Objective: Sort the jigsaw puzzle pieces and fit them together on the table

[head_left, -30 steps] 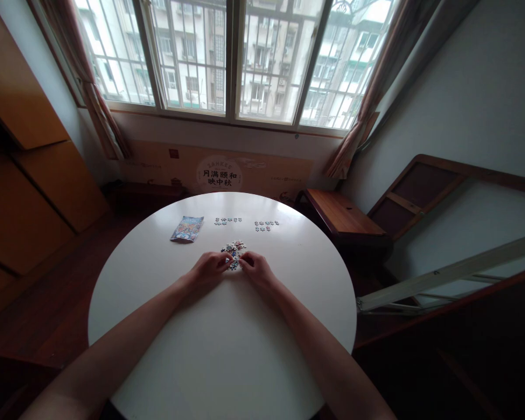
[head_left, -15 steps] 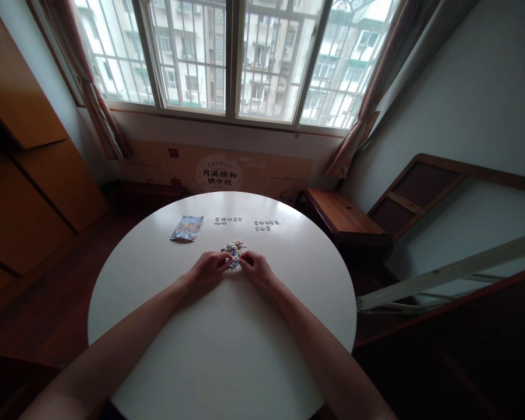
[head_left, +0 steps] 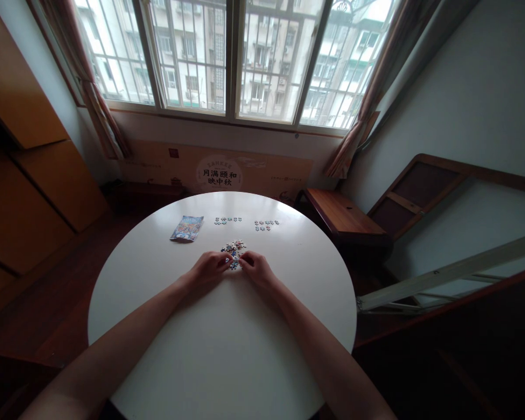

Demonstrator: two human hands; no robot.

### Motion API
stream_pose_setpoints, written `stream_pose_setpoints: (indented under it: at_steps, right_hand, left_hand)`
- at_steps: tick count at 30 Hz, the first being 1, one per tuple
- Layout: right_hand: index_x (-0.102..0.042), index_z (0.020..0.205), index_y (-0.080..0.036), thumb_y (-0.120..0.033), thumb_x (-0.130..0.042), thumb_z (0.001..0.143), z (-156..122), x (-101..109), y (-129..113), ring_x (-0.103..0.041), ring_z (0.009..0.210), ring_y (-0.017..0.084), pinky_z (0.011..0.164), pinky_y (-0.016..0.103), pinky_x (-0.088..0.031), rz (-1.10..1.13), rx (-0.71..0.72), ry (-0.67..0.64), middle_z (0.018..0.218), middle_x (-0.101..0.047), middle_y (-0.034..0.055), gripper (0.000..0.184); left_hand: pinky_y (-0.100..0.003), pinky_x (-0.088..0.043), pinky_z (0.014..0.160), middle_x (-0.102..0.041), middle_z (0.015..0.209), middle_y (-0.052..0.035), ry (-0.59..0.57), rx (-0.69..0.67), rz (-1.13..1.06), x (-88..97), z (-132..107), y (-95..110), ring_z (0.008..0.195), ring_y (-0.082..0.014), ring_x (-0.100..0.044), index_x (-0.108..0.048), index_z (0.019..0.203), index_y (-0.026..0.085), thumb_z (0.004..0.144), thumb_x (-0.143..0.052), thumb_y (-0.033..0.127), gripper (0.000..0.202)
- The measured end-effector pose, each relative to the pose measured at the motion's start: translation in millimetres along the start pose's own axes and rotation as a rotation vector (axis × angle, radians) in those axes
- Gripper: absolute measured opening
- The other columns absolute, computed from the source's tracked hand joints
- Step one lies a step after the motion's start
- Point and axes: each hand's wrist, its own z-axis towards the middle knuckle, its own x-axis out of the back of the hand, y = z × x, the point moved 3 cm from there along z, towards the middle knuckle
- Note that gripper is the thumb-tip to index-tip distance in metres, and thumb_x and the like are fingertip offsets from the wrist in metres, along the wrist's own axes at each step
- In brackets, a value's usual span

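Table (head_left: pixel 227 350): one, round and white, stood before a barred window (head_left: pixel 266 64). Pile of puzzle pieces (head_left: pixel 234 247): one, small and loose, mixed pale and coloured, lay near the middle of the table, between the hands and a little beyond them. Left hand (head_left: pixel 210 262): bent at the fingers, thumb side turned inward, rested at the pile's near left edge. Right hand (head_left: pixel 254 263): similarly curled, fingertips at the near right edge; whether either hand pinched a piece could not be told, the pieces there being tiny and partly covered. Left group of pieces (head_left: pixel 228 220): two short rows, set beyond the pile, well apart from it. Right group of pieces (head_left: pixel 266 224): likewise two short rows, the nearer one shorter. Packet (head_left: pixel 187 228): one, printed in colours, lay flat to the left of the left group. Notes on handling, by judgement: pieces so small and overlapped seemed to call for fingertips rather than the palm, a light pinch on the edges, one piece at a time; low wrists favoured steadiness, while a broad sweep of the forearm risked scattering the pile or disturbing the rows.
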Motion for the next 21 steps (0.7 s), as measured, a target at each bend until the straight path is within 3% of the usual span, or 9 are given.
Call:
stream_pose_setpoints:
  at_steps: [21]
  right_hand:
    - [-0.063,0.075,-0.014,-0.034,-0.054,0.08,-0.1,0.7,-3.8,-0.046,0.06,0.011,0.059,0.022,-0.037,-0.013,-0.007,-0.006,0.065,-0.057,-0.0004,0.022]
  left_hand:
    - [-0.016,-0.032,0.053,-0.058,0.056,0.0019,-0.008,-0.001,0.008,1.4,0.6,1.3,0.049,-0.007,-0.046,-0.07,0.088,0.016,0.083,-0.055,0.029,0.021]
